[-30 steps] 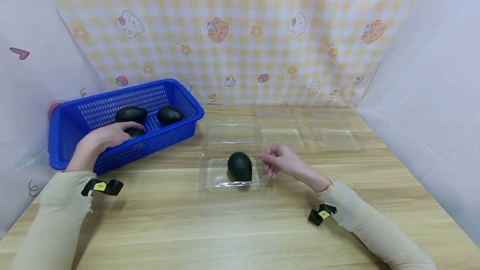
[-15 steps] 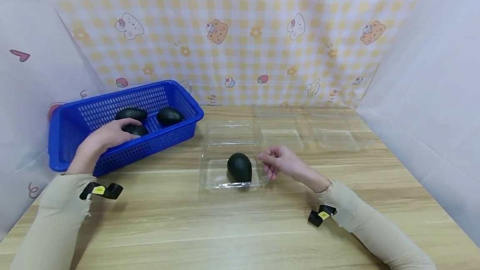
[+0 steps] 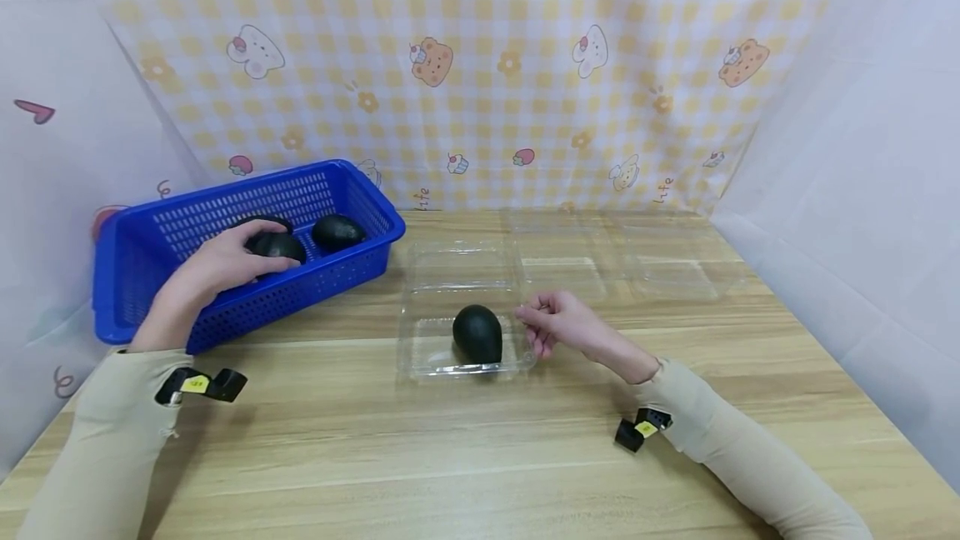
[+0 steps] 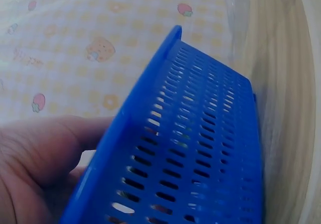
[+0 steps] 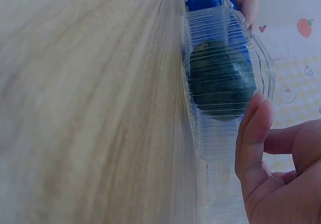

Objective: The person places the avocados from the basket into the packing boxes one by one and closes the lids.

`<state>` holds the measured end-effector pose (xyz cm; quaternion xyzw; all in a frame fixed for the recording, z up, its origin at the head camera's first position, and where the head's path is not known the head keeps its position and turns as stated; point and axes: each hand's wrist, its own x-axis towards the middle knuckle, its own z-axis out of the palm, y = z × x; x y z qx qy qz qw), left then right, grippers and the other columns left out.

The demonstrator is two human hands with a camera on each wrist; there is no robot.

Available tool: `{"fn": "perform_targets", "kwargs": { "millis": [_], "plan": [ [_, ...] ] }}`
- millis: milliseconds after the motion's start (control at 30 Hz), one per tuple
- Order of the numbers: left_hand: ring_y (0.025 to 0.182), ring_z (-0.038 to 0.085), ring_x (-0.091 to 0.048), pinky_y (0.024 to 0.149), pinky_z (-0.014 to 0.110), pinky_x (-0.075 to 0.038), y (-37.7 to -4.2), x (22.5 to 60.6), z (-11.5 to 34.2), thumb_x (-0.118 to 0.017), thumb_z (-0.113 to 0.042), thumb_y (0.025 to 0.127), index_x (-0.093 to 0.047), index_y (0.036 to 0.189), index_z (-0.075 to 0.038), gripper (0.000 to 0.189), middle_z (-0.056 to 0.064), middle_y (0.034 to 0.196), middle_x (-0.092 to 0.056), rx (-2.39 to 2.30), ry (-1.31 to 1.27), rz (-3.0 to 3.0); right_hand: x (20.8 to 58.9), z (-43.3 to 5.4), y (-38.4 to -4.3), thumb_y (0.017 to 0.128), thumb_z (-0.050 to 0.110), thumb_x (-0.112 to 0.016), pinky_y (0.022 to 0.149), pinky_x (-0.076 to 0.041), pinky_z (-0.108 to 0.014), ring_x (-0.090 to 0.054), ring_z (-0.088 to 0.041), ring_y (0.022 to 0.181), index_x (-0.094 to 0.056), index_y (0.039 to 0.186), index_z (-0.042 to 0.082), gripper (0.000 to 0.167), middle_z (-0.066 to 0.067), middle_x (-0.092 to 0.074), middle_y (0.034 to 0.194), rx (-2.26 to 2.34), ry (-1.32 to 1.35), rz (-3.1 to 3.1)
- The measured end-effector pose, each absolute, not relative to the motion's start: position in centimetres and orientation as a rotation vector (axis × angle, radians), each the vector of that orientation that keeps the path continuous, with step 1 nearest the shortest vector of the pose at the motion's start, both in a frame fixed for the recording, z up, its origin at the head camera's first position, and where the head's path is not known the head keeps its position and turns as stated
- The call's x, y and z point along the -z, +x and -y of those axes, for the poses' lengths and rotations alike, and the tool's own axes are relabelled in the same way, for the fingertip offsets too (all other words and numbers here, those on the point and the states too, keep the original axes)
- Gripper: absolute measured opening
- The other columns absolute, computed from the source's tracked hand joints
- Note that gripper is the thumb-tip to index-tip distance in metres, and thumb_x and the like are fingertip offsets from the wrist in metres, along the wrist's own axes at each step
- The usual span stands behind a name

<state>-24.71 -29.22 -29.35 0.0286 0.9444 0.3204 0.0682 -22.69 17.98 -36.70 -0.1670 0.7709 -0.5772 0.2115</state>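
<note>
In the head view my left hand (image 3: 217, 263) reaches over the near rim of a blue plastic basket (image 3: 345, 273) and grips a dark green avocado (image 3: 281, 247), thumb on one side and fingers on the other. The basket's wall (image 4: 195, 133) hides that avocado in the left wrist view. Another avocado (image 3: 477, 334) lies in the near half of an open clear plastic clamshell box (image 3: 431, 348) on the table. My right hand (image 3: 564, 327) pinches this box at its right rim; in the right wrist view the fingertips (image 5: 258, 103) meet the rim beside the avocado.
Two more avocados lie in the basket, one at the right (image 3: 338, 232) and one partly behind the left hand. Two further open clear boxes stand at the back right, one in the middle (image 3: 562, 273) and one farther right (image 3: 671, 273). A patterned curtain (image 3: 480, 107) hangs behind the table.
My left hand has taken the near avocado and moved it up and slightly right within the basket, now overlapping the avocado behind. The right hand and the box have stayed put.
</note>
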Motion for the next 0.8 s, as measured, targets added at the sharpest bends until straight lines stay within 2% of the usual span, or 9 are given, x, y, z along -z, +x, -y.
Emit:
{"fn": "perform_targets", "kwargs": {
  "millis": [100,267,533,800],
  "plan": [
    [0.097,0.038,-0.06,0.071,0.037,-0.053,-24.5,29.0,28.9,-0.071,-0.045,0.093,-0.03,0.154,-0.001,0.086,0.038,0.142,-0.034,-1.005,0.076,-2.854,36.7,-18.0,-22.7,0.105,0.015,-0.055,0.05,-0.053,-0.022,-0.061,-0.011,0.054,-0.055,0.092,-0.01,0.029,-0.007,-0.063,0.069,1.602,-0.465,-2.142],
    [0.089,0.032,-0.064,0.069,0.036,-0.054,-24.3,28.4,28.6,-0.072,-0.047,0.092,-0.029,0.154,-0.001,0.088,0.038,0.141,-0.037,-1.063,0.068,-2.87,36.7,-18.0,-22.7,0.105,0.016,-0.055,0.05,-0.053,-0.022,-0.061,-0.011,0.054,-0.055,0.093,-0.012,0.03,-0.008,-0.063,0.069,1.604,-0.465,-2.139],
    [0.105,0.044,-0.058,0.071,0.038,-0.055,-23.9,27.9,28.2,-0.07,-0.052,0.091,-0.029,0.155,-0.005,0.089,0.038,0.142,-0.037,-1.121,0.053,-2.913,36.7,-17.9,-22.7,0.105,0.016,-0.056,0.05,-0.052,-0.022,-0.061,-0.011,0.053,-0.054,0.093,-0.013,0.031,-0.008,-0.063,0.069,1.606,-0.454,-2.143],
    [0.12,0.051,-0.049,0.084,0.056,-0.049,-23.4,27.3,27.4,-0.071,-0.056,0.09,-0.028,0.156,-0.01,0.091,0.038,0.141,-0.04,-1.123,0.018,-2.937,36.8,-18.0,-22.7,0.105,0.017,-0.056,0.049,-0.052,-0.022,-0.062,-0.011,0.053,-0.055,0.093,-0.013,0.032,-0.007,-0.063,0.067,1.604,-0.459,-2.152]
  ]
}}
